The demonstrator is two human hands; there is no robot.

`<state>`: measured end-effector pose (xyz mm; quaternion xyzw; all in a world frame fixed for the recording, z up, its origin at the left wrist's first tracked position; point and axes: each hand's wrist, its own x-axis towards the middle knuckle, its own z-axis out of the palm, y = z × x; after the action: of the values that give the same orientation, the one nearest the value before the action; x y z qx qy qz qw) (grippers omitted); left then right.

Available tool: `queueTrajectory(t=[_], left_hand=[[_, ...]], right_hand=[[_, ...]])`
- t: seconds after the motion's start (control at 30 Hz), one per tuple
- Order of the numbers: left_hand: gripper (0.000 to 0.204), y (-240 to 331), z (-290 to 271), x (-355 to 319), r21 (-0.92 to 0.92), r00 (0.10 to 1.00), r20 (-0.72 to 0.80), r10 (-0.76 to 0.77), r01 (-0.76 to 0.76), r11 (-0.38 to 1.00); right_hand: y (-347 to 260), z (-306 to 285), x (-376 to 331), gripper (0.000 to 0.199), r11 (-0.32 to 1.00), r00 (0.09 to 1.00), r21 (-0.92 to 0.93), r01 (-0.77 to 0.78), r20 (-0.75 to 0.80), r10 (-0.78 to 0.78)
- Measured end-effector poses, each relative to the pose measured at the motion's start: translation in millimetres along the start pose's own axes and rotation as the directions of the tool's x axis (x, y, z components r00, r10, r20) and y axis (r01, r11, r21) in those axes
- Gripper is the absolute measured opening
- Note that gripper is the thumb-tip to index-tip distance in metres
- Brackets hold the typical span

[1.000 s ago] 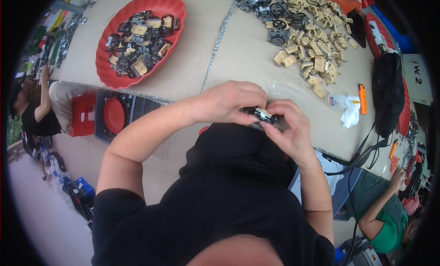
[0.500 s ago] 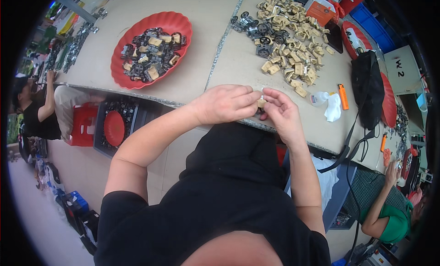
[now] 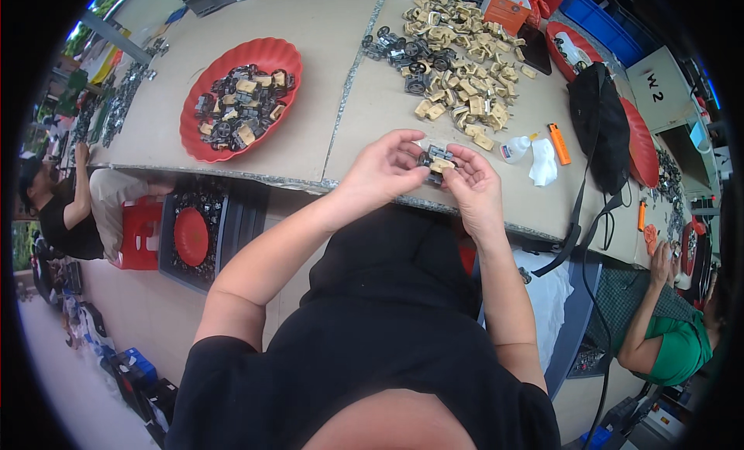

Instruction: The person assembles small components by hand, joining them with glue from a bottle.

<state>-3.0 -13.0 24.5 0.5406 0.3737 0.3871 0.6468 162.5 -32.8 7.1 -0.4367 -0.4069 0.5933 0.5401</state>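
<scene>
Just over the table's near edge, a small toy car (image 3: pixel 439 163) with dark grey wheels and a beige part is held between my hands. My left hand (image 3: pixel 385 170) pinches its left side with thumb and fingers. On the other side my right hand (image 3: pixel 474 188) has its thumb on the beige part, with the fingers curled behind. Beyond lies a heap of loose beige plastic parts (image 3: pixel 484 86), with several dark wheeled chassis (image 3: pixel 416 83) at its left. To the left, a red scalloped plate (image 3: pixel 191 118) carries several toy cars in dark grey and beige.
Right of the heap are a small bottle (image 3: pixel 513 149), a white cloth (image 3: pixel 543 165), an orange lighter (image 3: pixel 559 144) and a black bag (image 3: pixel 601 128) with a hanging strap. A dark phone (image 3: pixel 535 49) lies farther back. Other people sit at far left and far right.
Half a second ago a small beige part showed at my fingertips; now the dark wheeled car shows between my hands. My left hand's fingers have spread somewhat. The whole view has shifted slightly.
</scene>
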Motion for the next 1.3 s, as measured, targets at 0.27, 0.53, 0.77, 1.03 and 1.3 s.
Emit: queueTrajectory(t=[0.27,0.53,0.77,1.03,1.3], left_hand=[[0.035,-16.7,26.6,4.0,-0.028,0.997,-0.066,0.047,-0.049,0.998],[0.034,-18.6,31.5,14.5,-0.021,0.996,-0.054,0.071,-0.072,0.997],[0.033,-16.8,27.0,12.3,-0.033,0.989,-0.129,-0.066,0.063,0.997],[0.037,-18.8,48.9,14.6,-0.081,0.999,-0.005,0.038,-0.039,0.996],[0.037,-17.3,46.8,20.6,-0.14,1.0,0.006,0.015,-0.014,0.99]], right_hand=[[14.8,-5.4,-9.6,0.033,0.996,0.997,-0.045,0.082,-0.006,-0.083],[15.4,-12.7,-9.5,0.036,0.991,0.992,-0.043,0.127,0.004,-0.127],[3.6,-27.7,-29.9,0.043,0.993,0.993,-0.03,0.111,-0.032,-0.112],[7.2,-26.5,-23.1,0.038,0.996,0.994,-0.034,0.082,-0.075,-0.085],[3.3,-25.1,-14.0,0.034,0.998,0.997,-0.026,0.062,-0.053,-0.063]])
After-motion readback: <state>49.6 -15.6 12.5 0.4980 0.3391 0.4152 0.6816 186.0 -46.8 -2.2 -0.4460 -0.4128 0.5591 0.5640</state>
